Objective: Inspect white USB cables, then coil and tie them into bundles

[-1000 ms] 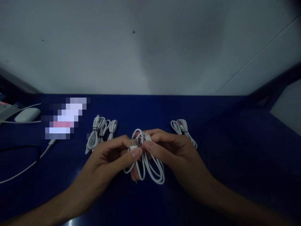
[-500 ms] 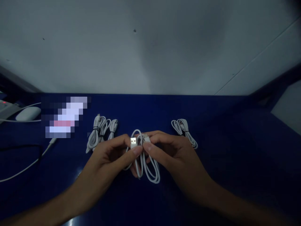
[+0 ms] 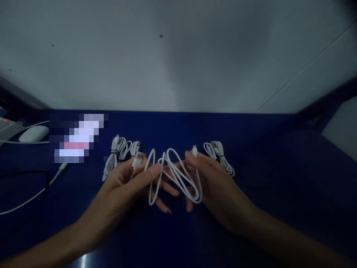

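Note:
A white cable (image 3: 178, 173) hangs in loose, spread loops between my two hands above the blue table. My left hand (image 3: 131, 186) holds its USB plug end, with the thumb pressed on a loop and the lower fingers stretched out beneath. The small connector at the other end stands up from the thumb and index finger of my right hand (image 3: 213, 180), and loops hang beside that palm. Bundled white cables (image 3: 113, 160) with a black tie lie beyond my left hand. Another tied white cable (image 3: 220, 158) lies just behind my right hand.
On the left of the blue table (image 3: 167, 126) are a white mouse (image 3: 34, 134), a blurred-out bright device (image 3: 83, 137) with a white cord (image 3: 36, 197), and a pale box with a red light (image 3: 8, 126). A grey panel (image 3: 125, 56) rises behind.
My hands have moved apart, and the cable's loops have spread out between them. The USB end has shifted left, the small connector right and up. The table bundles have not moved.

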`<state>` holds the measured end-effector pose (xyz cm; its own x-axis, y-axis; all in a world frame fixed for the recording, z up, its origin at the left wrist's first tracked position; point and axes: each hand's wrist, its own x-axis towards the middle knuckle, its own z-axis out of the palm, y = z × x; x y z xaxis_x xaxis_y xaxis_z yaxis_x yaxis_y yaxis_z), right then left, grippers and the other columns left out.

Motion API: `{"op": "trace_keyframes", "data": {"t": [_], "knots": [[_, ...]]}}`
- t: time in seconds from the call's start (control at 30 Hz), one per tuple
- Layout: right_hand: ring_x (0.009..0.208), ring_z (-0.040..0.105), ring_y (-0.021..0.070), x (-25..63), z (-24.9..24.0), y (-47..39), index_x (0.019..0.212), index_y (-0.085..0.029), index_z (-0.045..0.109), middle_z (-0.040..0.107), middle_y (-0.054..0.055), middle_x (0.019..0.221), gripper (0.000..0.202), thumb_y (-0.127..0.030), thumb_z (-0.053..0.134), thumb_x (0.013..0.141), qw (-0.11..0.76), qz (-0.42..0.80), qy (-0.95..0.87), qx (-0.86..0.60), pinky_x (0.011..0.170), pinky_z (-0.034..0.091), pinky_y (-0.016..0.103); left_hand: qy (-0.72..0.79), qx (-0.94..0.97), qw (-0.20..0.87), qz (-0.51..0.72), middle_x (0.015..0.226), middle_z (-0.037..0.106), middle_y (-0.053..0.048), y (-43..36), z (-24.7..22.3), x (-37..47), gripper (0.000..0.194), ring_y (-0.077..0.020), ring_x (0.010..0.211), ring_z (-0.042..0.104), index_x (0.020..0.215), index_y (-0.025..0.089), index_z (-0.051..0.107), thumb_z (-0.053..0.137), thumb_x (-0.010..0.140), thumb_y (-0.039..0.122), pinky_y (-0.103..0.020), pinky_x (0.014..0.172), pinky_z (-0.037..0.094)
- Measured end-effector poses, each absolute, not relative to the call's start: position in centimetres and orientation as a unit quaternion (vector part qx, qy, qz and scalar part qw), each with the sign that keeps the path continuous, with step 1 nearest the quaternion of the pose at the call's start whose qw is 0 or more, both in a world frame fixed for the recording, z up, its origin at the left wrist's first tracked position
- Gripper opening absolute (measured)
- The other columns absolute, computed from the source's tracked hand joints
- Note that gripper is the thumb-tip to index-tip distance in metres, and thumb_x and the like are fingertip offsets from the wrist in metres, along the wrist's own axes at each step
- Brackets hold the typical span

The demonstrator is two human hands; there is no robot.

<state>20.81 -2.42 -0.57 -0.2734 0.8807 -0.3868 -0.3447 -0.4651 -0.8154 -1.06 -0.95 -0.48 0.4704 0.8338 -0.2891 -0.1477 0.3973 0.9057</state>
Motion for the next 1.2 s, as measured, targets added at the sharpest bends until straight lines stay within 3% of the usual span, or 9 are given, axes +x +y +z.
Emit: {"op": "trace_keyframes", "data": {"t": [0.17, 0.27, 0.4, 0.53, 0.73, 0.87, 1.07, 1.2], "knots": [[0.074, 0.069, 0.0107, 20.9, -1.2, -2.0, 0.096, -0.016, 0.076, 0.077, 0.005, 0.103, 0.03, -0.046, 0.082, 0.102, 0.411, 0.789, -0.27, -0.369, 0.057, 0.061, 0.016, 0.401, 0.437, 0.726, 0.346, 0.115, 0.088, -0.013, -1.0, -0.7, -1.4, 0.015, -0.0291, 0.094, 0.088, 0.115, 0.022, 0.079, 0.073, 0.11, 0.035, -0.03, 0.067, 0.072], [0.068, 0.07, 0.0103, 20.8, -1.3, -1.9, 0.096, -0.017, 0.074, 0.08, 0.007, 0.106, 0.029, -0.045, 0.079, 0.104, 0.427, 0.782, -0.263, -0.369, 0.054, 0.06, 0.016, 0.408, 0.417, 0.733, 0.35, 0.124, 0.087, -0.013, -0.8, -0.4, -1.1, 0.019, -0.0306, 0.096, 0.088, 0.122, 0.024, 0.075, 0.078, 0.107, 0.035, -0.031, 0.064, 0.074], [0.072, 0.075, 0.0145, 20.8, -1.0, -1.7, 0.104, -0.02, 0.075, 0.082, 0.007, 0.105, 0.016, -0.035, 0.071, 0.108, 0.451, 0.758, -0.281, -0.378, 0.049, 0.059, 0.018, 0.384, 0.434, 0.747, 0.325, 0.105, 0.09, -0.015, -0.6, 0.0, -0.9, 0.033, -0.0259, 0.085, 0.088, 0.136, 0.02, 0.077, 0.072, 0.11, 0.04, -0.028, 0.067, 0.074], [0.076, 0.078, 0.0154, 21.0, -0.8, -1.6, 0.116, -0.022, 0.081, 0.083, 0.007, 0.106, 0.021, -0.037, 0.068, 0.109, 0.432, 0.752, -0.307, -0.391, 0.057, 0.062, 0.02, 0.379, 0.466, 0.728, 0.332, 0.091, 0.087, -0.011, -0.8, -0.2, -1.2, 0.03, -0.0229, 0.077, 0.085, 0.126, 0.019, 0.083, 0.066, 0.113, 0.04, -0.026, 0.063, 0.072], [0.073, 0.077, 0.0128, 21.0, -0.8, -1.6, 0.111, -0.02, 0.087, 0.082, 0.007, 0.1, 0.033, -0.044, 0.065, 0.112, 0.394, 0.745, -0.379, -0.383, 0.073, 0.061, 0.025, 0.398, 0.457, 0.717, 0.346, 0.08, 0.078, -0.004, -0.8, -0.2, -1.2, 0.026, -0.0165, 0.067, 0.075, 0.104, 0.02, 0.084, 0.069, 0.111, 0.04, -0.02, 0.053, 0.065], [0.086, 0.078, 0.0189, 20.8, -0.6, -1.9, 0.104, -0.02, 0.086, 0.081, 0.008, 0.103, 0.036, -0.045, 0.062, 0.113, 0.411, 0.697, -0.405, -0.426, 0.087, 0.06, 0.035, 0.41, 0.433, 0.722, 0.351, 0.072, 0.074, -0.002, -0.8, -0.3, -1.2, 0.03, -0.0143, 0.058, 0.069, 0.094, 0.019, 0.082, 0.069, 0.111, 0.04, -0.02, 0.049, 0.061], [0.107, 0.071, 0.0252, 20.6, -0.7, -2.5, 0.098, -0.023, 0.082, 0.077, 0.007, 0.11, 0.033, -0.043, 0.06, 0.112, 0.435, 0.642, -0.407, -0.483, 0.103, 0.053, 0.045, 0.447, 0.468, 0.674, 0.356, 0.064, 0.07, -0.003, -0.9, -0.1, -1.1, 0.054, -0.0158, 0.057, 0.067, 0.062, 0.023, 0.074, 0.067, 0.111, 0.044, -0.03, 0.067, 0.067], [0.101, 0.072, 0.0243, 20.5, -0.6, -2.4, 0.097, -0.023, 0.081, 0.078, 0.006, 0.102, 0.033, -0.036, 0.054, 0.112, 0.446, 0.65, -0.406, -0.462, 0.098, 0.054, 0.043, 0.455, 0.484, 0.657, 0.357, 0.066, 0.071, -0.004, -0.8, 0.2, -0.9, 0.053, -0.0179, 0.06, 0.068, 0.063, 0.023, 0.075, 0.067, 0.111, 0.046, -0.032, 0.072, 0.066]]}}
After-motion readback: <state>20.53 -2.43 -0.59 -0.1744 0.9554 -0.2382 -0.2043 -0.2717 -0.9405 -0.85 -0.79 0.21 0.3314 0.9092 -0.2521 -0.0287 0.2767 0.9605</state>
